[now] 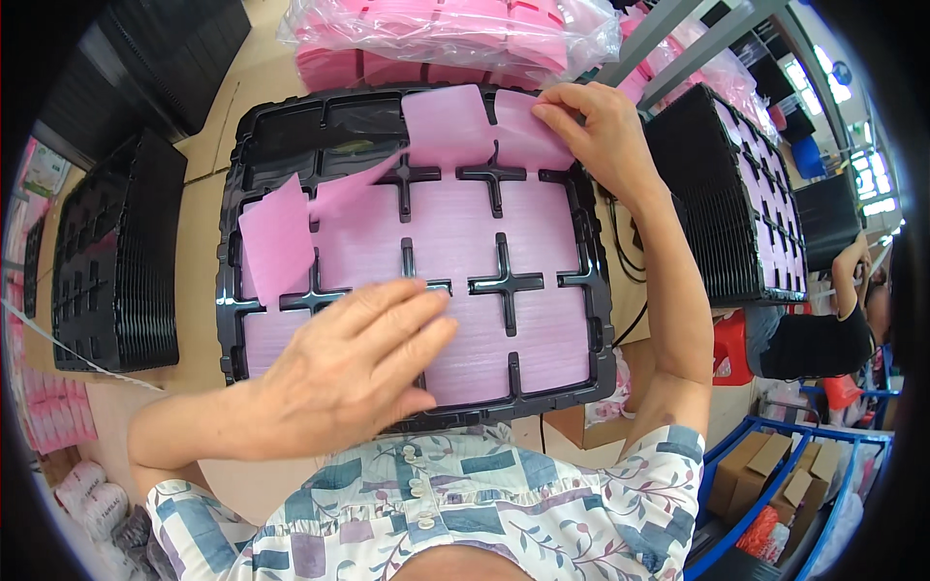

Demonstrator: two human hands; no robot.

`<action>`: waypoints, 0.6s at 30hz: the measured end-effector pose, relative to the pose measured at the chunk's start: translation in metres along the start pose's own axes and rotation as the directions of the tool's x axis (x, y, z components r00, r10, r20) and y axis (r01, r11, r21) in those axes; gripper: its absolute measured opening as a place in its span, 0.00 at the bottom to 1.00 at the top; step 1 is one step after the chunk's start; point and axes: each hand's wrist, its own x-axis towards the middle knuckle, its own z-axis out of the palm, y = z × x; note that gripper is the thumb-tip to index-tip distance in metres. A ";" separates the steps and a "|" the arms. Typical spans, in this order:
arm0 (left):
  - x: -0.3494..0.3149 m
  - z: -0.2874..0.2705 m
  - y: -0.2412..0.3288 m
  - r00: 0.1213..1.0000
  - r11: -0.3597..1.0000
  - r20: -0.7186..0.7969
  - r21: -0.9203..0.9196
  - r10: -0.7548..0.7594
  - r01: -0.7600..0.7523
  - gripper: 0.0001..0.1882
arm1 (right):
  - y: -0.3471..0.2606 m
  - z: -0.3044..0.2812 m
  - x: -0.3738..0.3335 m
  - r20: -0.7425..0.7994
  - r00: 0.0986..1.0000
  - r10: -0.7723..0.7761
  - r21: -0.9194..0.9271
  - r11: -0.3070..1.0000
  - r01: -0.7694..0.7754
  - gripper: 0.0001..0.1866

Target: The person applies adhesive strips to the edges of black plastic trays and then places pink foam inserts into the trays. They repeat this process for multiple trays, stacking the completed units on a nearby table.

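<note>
A black plastic tray (281, 145) with cross-shaped dividers lies in front of me. Thin pink foam sheeting (455, 218) covers most of its compartments, and the black crosses stand up through it. At the far right of the tray, my right hand (605, 136) pinches the edge of a raised piece of the pink foam between thumb and fingers. My left hand (349, 368) is open over the near left part, fingers stretched; whether it touches the foam I cannot tell. A loose pink flap (279, 237) sticks up at the left. The far left compartments show bare black plastic.
Stacked black trays stand at the left (121, 261) and at the right (727, 194), the right stack topped with pink foam. Behind the tray lies a clear plastic bag (436, 39) of pink foam. A grey metal post (659, 39) rises at the back right. Another person (819, 334) sits far right.
</note>
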 end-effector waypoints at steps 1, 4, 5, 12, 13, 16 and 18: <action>0.001 0.000 -0.004 1.000 0.997 -0.011 0.068 -0.026 0.027 0.33 | 0.005 0.004 0.001 0.009 1.000 0.013 0.012 1.000 -0.013 0.10; 0.004 -0.007 -0.030 0.992 0.966 -0.029 0.223 -0.124 0.128 0.35 | 0.015 0.011 0.001 -0.019 0.997 0.072 0.047 0.996 -0.071 0.11; 0.003 -0.009 -0.039 0.987 0.950 -0.055 0.269 -0.148 0.157 0.35 | 0.018 0.013 0.002 -0.009 0.998 0.067 0.043 0.997 -0.066 0.11; -0.004 -0.011 -0.078 0.947 0.882 -0.181 0.351 -0.267 0.316 0.32 | 0.027 0.026 0.004 0.039 0.997 0.059 -0.041 0.998 -0.058 0.10; -0.004 -0.011 -0.077 0.947 0.886 -0.191 0.343 -0.258 0.311 0.32 | 0.025 0.027 0.005 0.048 0.997 0.062 -0.050 0.997 -0.060 0.10; -0.005 -0.017 -0.067 0.947 0.890 -0.186 0.333 -0.262 0.311 0.34 | 0.007 0.023 -0.008 -0.209 0.969 -0.134 -0.249 0.965 0.079 0.09; -0.007 -0.021 -0.072 0.937 0.896 -0.218 0.298 -0.272 0.329 0.33 | -0.014 0.013 -0.019 -0.090 0.975 -0.203 -0.261 0.950 0.174 0.10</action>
